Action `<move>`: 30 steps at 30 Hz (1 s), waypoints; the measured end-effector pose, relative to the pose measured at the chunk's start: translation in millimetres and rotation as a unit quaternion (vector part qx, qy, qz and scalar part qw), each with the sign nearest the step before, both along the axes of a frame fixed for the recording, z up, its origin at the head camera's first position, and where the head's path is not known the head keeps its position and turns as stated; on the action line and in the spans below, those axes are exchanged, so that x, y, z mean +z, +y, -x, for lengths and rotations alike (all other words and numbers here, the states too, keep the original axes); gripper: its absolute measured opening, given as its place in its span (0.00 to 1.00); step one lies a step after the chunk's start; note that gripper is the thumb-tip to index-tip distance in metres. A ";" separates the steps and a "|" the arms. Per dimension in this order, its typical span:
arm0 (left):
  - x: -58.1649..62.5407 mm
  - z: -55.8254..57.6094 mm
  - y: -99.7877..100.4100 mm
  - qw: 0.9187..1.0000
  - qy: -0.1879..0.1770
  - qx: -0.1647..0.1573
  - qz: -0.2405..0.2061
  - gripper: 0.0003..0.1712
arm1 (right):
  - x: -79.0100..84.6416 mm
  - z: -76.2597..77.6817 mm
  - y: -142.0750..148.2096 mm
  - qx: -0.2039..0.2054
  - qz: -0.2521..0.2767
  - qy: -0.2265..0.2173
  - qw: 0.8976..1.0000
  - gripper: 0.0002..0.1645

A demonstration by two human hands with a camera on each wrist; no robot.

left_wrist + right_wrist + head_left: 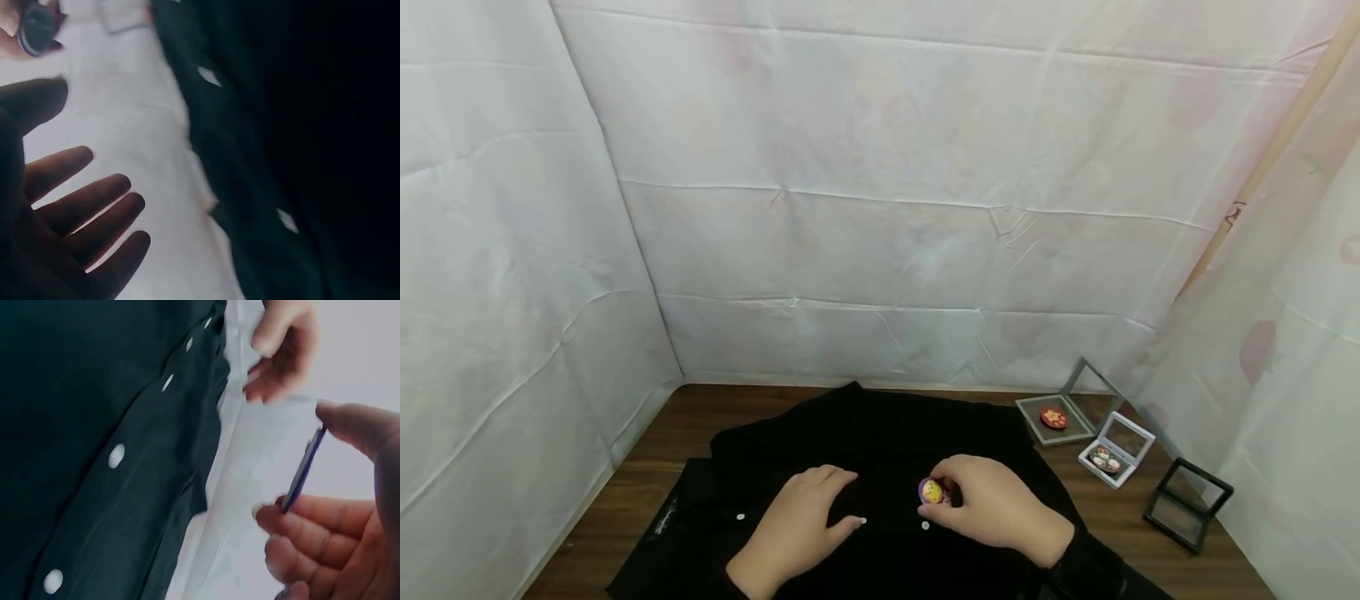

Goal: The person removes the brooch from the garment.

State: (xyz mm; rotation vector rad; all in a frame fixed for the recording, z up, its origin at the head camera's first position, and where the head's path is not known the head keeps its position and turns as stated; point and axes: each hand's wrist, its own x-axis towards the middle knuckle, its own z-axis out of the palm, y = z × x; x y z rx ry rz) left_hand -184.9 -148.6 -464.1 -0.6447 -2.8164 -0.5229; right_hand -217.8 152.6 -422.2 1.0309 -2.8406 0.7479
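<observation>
A black button-up shirt [880,417] with white buttons lies spread over the wooden table. Between thumb and fingers, my right hand [992,504] pinches a small round purple badge [931,491] with a yellow figure on its face, over the shirt's middle. The right wrist view catches that badge [304,469] nearly edge-on, thin and flat. To the left, my left hand [801,521] hovers over or rests on the shirt, palm down; which of these I cannot tell. Its fingers [94,215] look relaxed and slightly spread, holding nothing.
At the right of the table [1157,546] stand several open cases: a grey one [1037,429] holding a red round badge [1054,417], a white one [1117,479] holding a patterned round badge [1105,459], and a black one [1176,523]. White cloth walls [880,250] enclose the table.
</observation>
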 end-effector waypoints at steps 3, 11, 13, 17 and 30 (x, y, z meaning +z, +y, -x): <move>-14.6 9.9 -12.4 0.999 -0.020 0.012 0.028 0.36 | -4.8 5.8 14.6 -0.064 0.013 -0.014 0.998 0.27; -39.5 27.2 -34.4 0.995 -0.067 0.043 0.056 0.40 | -11.5 14.3 69.8 -0.196 0.024 -0.025 0.980 0.30; -41.1 29.2 -37.3 0.994 -0.081 0.045 0.057 0.40 | -13.2 14.0 86.0 -0.210 0.018 -0.029 0.977 0.33; -40.7 31.2 -39.6 0.991 -0.113 0.045 0.057 0.42 | -15.6 12.1 117.3 -0.234 0.002 -0.046 0.971 0.39; -39.5 30.3 -39.1 0.983 -0.166 0.048 0.063 0.43 | -17.3 1.3 193.2 -0.284 -0.078 -0.086 0.952 0.42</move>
